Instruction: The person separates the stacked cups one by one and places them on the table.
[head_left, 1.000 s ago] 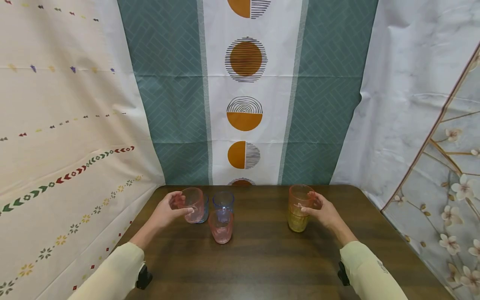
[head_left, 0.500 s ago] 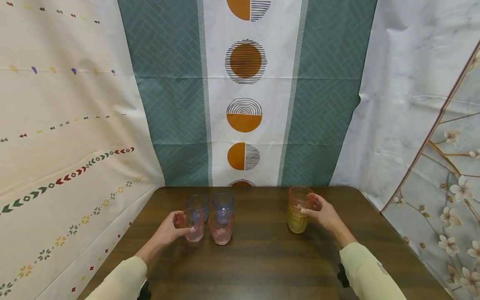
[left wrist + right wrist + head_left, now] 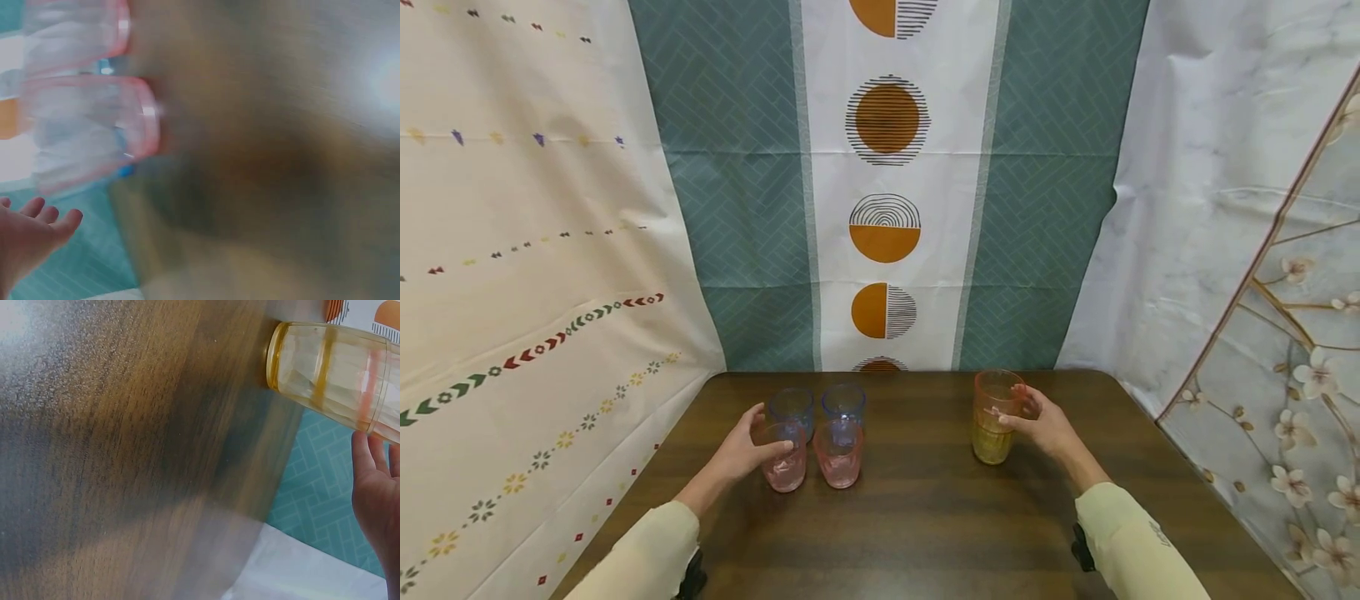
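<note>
My left hand is spread around the left pink glass, which stands upright on the table. In the left wrist view the fingers are apart from this glass's wall. Close on its right is a second pink glass. Just behind the pair stand two blue glasses, a left one and a right one. Across the table, my right hand holds a reddish glass between thumb and fingers. That glass sits nested inside a yellow glass, whose base is on the tabletop.
The dark wooden table reaches back to a green and white patterned curtain. Patterned cloths hang on both sides, a cream one at left and a floral one at right.
My left hand has brought the pink glass nearer, from in front of the left blue glass down beside the other pink glass, and has let go. The right hand has stayed in place.
</note>
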`<state>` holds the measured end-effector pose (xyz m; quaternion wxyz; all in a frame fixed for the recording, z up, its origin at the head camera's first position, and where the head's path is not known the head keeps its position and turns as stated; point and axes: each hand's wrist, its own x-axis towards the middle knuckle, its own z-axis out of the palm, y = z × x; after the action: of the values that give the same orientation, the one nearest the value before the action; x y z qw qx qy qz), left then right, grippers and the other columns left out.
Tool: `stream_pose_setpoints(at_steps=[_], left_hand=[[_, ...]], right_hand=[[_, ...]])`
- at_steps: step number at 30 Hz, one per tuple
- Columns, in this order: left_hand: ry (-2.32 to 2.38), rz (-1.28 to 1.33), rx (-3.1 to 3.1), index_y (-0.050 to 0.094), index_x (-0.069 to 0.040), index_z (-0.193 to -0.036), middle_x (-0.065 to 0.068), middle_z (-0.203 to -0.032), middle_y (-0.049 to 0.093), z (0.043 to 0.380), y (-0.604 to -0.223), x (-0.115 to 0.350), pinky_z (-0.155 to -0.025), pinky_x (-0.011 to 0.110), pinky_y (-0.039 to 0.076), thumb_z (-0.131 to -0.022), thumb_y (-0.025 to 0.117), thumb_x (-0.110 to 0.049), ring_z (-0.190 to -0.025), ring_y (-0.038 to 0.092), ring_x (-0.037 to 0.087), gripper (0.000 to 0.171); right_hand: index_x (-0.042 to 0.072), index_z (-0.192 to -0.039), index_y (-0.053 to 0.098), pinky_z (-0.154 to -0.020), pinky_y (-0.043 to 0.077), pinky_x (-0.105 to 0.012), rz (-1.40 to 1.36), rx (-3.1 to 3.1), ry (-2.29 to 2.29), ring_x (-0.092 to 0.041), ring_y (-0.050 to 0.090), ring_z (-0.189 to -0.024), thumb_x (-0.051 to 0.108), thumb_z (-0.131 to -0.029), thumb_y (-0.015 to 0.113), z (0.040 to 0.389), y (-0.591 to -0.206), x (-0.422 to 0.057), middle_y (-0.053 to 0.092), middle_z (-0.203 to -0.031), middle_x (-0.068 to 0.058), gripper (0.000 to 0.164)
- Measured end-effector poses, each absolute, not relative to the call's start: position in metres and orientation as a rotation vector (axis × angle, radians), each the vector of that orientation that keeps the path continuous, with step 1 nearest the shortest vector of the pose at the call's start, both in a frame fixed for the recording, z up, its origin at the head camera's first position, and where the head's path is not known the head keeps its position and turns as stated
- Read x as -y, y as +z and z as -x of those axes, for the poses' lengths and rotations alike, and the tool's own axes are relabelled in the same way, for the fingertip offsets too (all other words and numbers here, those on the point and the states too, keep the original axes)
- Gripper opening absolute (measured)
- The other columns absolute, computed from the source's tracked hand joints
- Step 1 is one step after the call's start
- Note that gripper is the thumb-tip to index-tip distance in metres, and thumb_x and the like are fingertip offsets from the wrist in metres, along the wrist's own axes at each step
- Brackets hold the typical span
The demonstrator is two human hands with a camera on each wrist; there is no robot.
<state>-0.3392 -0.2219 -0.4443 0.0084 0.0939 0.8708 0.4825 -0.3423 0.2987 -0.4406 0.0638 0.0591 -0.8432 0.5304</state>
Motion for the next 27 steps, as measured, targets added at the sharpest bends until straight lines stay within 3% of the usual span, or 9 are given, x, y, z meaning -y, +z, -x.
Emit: stream_pose_setpoints(at_steps=[7,15,27], left_hand=[[1.487,-0.351,-2.738,0.011,-0.006,-0.158,0.024,-0.159,0.019,0.356,-0.408,0.190,-0.112,0.063,0.023,-0.086,0.076,-0.046,-0.145,0.017,0.048,0.105],[1.501,-0.455,-2.739,0.018,-0.011,-0.158,0.018,-0.160,0.026,0.374,-0.379,0.124,-0.113,0.060,0.026,-0.086,0.076,-0.045,-0.146,0.022,0.042,0.099],[1.553,-0.544,-2.602,0.023,-0.020,-0.158,0.009,-0.159,0.031,0.387,-0.366,0.014,-0.112,0.053,0.031,-0.081,0.079,-0.050,-0.144,0.031,0.032,0.100]], right_hand=[[-0.001,-0.150,0.033,-0.111,0.030,-0.058,-0.171,2.549,1.612,-0.044,0.028,-0.143,0.025,-0.091,0.075,0.339,-0.441,-0.298,0.033,-0.155,-0.025,0.078],[-0.001,-0.150,0.033,-0.110,0.032,-0.059,-0.162,2.555,1.607,-0.045,0.031,-0.141,0.026,-0.091,0.074,0.340,-0.442,-0.299,0.034,-0.154,-0.026,0.077],[-0.006,-0.150,0.032,-0.105,0.040,-0.056,-0.155,2.579,1.527,-0.046,0.043,-0.133,0.024,-0.087,0.079,0.342,-0.453,-0.298,0.043,-0.145,-0.031,0.083]])
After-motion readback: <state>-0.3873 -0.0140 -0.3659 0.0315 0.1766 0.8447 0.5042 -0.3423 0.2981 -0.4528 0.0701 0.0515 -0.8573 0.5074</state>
